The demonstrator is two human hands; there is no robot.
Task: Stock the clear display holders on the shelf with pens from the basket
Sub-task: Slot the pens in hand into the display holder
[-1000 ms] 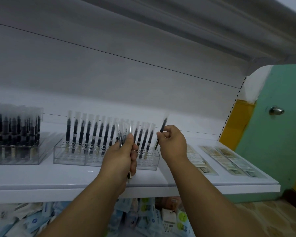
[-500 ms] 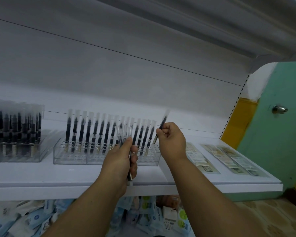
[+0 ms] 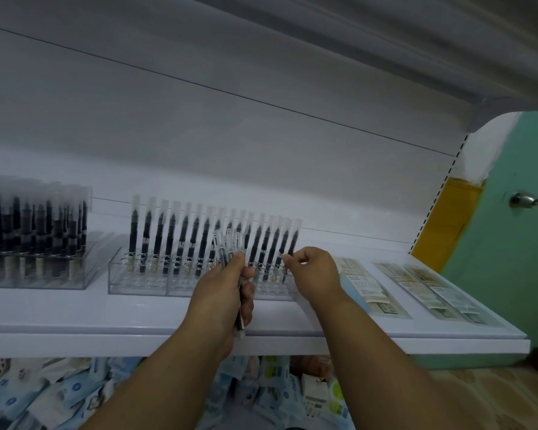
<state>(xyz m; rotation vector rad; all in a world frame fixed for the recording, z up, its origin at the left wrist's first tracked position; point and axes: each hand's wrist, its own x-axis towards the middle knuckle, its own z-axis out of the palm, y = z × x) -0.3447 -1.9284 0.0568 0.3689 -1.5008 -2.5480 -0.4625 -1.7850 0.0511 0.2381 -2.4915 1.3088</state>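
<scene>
Right grip: our right hand [image 3: 312, 268] pinches the last pen [image 3: 292, 242] between fingertips at its lower barrel, at the right end of the rack.
Left grip: our left hand [image 3: 222, 293] curls round a bundle [image 3: 230, 252] of spare pens; clear caps fan out above the fist and the tails stick out below it.
Pen position: the pinched pen stands almost upright, leaning slightly right, its foot at the holder [image 3: 180, 282]. We cannot tell whether it is fully seated.
Holder: clear, on the shelf [image 3: 106, 324], with its back row full of upright pens. We judge the front rows open, though glare hides the holes.
Second holder: a full rack [image 3: 35, 240] stands to the left, well apart from our hands.
Handling: we judge the pens light, stiff and smooth, so a loose bundle may slip. Take each one low on the barrel, not by the clear cap, which may pull off.
Basket: not in view.
Surroundings: flat packets [image 3: 370, 290] lie right of the holder; more packets [image 3: 59, 395] sit below the shelf.
</scene>
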